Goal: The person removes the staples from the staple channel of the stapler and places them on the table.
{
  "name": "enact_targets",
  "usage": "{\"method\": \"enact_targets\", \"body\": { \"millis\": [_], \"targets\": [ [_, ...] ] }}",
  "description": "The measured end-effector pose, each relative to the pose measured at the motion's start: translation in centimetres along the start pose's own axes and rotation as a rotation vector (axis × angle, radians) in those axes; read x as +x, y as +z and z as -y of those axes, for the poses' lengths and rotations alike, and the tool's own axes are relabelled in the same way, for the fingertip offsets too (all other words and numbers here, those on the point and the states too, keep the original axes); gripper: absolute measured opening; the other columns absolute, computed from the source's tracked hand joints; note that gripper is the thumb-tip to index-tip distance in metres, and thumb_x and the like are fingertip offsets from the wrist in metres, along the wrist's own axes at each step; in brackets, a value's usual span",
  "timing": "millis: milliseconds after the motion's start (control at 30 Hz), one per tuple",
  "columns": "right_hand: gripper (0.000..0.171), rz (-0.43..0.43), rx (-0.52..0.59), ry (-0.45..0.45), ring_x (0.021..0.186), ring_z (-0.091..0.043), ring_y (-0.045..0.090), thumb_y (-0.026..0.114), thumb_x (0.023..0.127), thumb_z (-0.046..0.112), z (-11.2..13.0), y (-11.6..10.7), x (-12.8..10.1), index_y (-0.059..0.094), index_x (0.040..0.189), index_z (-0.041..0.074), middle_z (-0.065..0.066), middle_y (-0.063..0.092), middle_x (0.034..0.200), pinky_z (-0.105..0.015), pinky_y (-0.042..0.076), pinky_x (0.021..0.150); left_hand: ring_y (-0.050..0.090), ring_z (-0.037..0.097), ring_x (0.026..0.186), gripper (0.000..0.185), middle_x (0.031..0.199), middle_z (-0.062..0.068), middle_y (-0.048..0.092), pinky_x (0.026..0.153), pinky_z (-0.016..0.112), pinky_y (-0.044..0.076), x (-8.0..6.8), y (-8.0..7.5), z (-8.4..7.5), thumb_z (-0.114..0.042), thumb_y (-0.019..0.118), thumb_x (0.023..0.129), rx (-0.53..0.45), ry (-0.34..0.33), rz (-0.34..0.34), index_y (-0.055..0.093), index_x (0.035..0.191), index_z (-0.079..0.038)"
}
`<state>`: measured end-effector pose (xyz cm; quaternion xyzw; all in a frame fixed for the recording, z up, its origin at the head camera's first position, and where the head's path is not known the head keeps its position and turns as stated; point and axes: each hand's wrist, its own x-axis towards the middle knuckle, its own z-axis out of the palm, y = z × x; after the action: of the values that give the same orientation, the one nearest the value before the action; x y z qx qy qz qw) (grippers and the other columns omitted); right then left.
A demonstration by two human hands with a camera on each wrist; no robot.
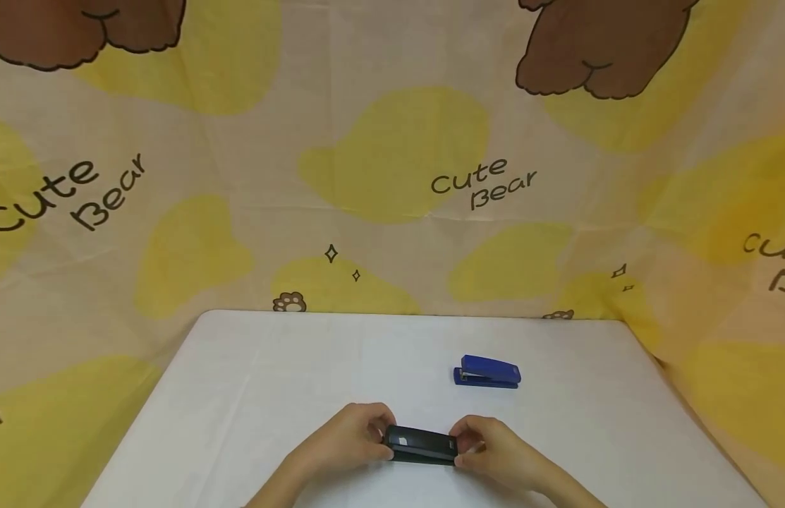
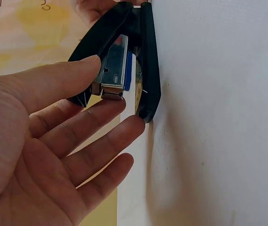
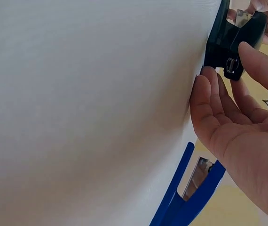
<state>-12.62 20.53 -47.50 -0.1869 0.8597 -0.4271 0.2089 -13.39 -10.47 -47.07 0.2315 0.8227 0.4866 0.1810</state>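
A black stapler (image 1: 422,445) lies across the near middle of the white table (image 1: 271,367), with a hand at each end. My left hand (image 1: 374,434) pinches its left end. In the left wrist view the left hand (image 2: 106,82) has the thumb on the black stapler's (image 2: 145,56) top cover and the fingers at the metal magazine and base, which gape apart. My right hand (image 1: 470,443) grips the other end. In the right wrist view the right hand (image 3: 225,61) has the thumb on the black stapler's (image 3: 221,37) hinged rear and the fingertips by its base.
A blue stapler (image 1: 487,372) lies shut behind and to the right of the hands, also seen as the blue stapler (image 3: 190,197) low in the right wrist view. A yellow cartoon-bear cloth (image 1: 392,155) hangs behind and around the table.
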Motion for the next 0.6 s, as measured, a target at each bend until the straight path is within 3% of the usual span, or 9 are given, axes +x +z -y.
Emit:
{"method": "enact_targets", "body": {
  "millis": [400, 600],
  "targets": [
    [0.027, 0.036, -0.009, 0.02, 0.089, -0.015, 0.06, 0.08, 0.09, 0.007, -0.2, -0.9, -1.0, 0.068, 0.114, 0.007, 0.001, 0.066, 0.099, -0.03, 0.054, 0.082, 0.063, 0.005, 0.079, 0.027, 0.088, -0.012, 0.07, 0.074, 0.025, 0.05, 0.1, 1.1, -0.7, -0.01, 0.086, 0.083, 0.014, 0.017, 0.018, 0.071, 0.104, -0.017],
    [0.029, 0.047, -0.014, 0.004, 0.091, -0.015, 0.061, 0.082, 0.089, 0.009, 0.0, -1.2, -0.9, 0.069, 0.114, 0.007, 0.003, 0.066, 0.102, -0.027, 0.053, 0.081, 0.064, 0.005, 0.083, 0.032, 0.09, -0.014, 0.07, 0.077, 0.026, 0.051, 0.0, 0.9, -0.5, -0.012, 0.088, 0.081, 0.036, 0.026, 0.012, 0.071, 0.107, -0.018]
  ]
}}
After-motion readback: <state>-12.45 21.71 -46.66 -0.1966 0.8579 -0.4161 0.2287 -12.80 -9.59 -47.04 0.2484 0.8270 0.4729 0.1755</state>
